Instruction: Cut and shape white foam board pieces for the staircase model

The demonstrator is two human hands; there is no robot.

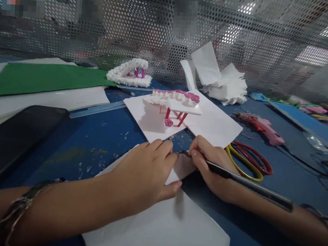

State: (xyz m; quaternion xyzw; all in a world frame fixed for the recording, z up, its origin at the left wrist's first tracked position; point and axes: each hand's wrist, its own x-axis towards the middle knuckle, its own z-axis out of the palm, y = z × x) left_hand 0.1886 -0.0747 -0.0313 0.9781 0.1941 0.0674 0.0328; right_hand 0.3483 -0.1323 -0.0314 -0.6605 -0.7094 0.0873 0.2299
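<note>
My left hand lies palm down on a white board, fingers bent over its far part and thumb stretched to the right. In a pinch near the same end of the board, my right hand is closed on a slim black pen. Its dark tip points left, close to my left fingers; whether it touches the board I cannot tell. Beyond my hands stands a small white model with red legs and pink-topped edging, resting on white boards.
Yellow-and-red-handled scissors lie beside my right hand. A pink glue gun with a cable is farther right. At left are a black phone-like slab and green sheet. White tissues and a fluffy white model stand near the mesh.
</note>
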